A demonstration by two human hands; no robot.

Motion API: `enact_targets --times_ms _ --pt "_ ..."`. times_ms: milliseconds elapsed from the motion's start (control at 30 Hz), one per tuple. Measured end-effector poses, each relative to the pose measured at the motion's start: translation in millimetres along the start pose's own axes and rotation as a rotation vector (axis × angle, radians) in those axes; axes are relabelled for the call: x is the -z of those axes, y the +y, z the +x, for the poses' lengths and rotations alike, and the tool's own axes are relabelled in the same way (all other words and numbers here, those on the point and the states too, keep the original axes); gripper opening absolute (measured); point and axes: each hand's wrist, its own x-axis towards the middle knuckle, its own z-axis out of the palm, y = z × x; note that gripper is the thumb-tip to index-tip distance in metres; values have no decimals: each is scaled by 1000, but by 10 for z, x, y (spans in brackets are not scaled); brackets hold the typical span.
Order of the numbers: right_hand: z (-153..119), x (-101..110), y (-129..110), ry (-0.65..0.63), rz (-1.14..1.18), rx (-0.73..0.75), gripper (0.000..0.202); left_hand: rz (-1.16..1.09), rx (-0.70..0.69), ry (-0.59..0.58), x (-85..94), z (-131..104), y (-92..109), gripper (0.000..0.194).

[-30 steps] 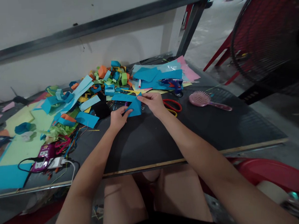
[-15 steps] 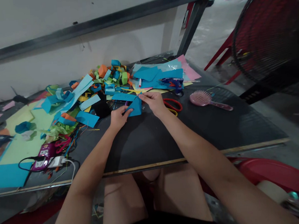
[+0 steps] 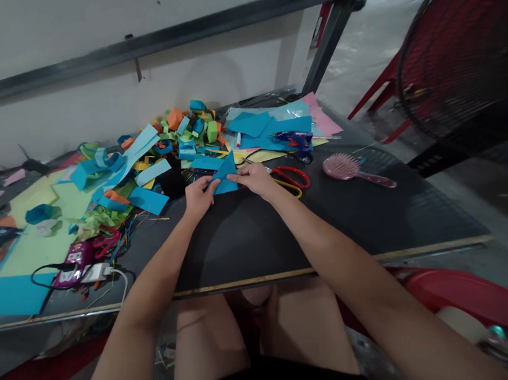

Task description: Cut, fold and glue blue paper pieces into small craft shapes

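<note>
A folded piece of blue paper (image 3: 226, 173) is held between both hands just above the dark table, its pointed corner sticking up. My left hand (image 3: 200, 195) pinches its left side with thumb and fingers. On the right edge, my right hand (image 3: 253, 177) grips the same paper between thumb and forefinger. Scissors (image 3: 291, 179) with red and yellow handles lie right beside my right hand. Behind the paper lies a flat blue strip (image 3: 207, 163), and a light blue strip (image 3: 153, 172) rests to the left.
Folded paper pieces (image 3: 185, 131) in several colours are heaped at the back. A blue glue gun (image 3: 294, 140) lies on paper sheets. A pink hairbrush (image 3: 343, 167) is to the right. A purple power strip (image 3: 75, 264) with cables sits front left. A fan (image 3: 461, 57) stands beyond the table.
My right hand has slid down from the paper's top corner to its lower right edge. The paper's tip now stands up, and the scissors show more fully.
</note>
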Motion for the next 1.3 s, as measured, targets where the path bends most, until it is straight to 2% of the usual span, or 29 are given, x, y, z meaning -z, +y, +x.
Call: enact_targets --times_ms 100,267,367,567,833,933,1100,1300 --pt "-8 -9 -22 24 52 -57 50 -13 9 -1 2 6 -8 33" --pt "3 -18 -7 -95 98 -147 47 -2 24 27 15 18 -20 33" --pt "3 -4 -12 -110 81 -170 45 14 20 29 26 22 -23 33" --pt "-26 19 -69 -148 26 -179 40 -11 42 73 33 42 -27 31" --pt "-11 14 -47 -157 -18 -134 48 -32 77 95 28 50 -23 35" --pt "6 16 -20 -150 -67 -98 50 -18 59 68 30 43 -28 37" --pt "8 24 -9 -127 -103 -81 51 -30 58 -50 37 46 -22 33" --pt "-12 8 -33 -66 -21 -121 50 -32 91 -52 38 52 32 34"
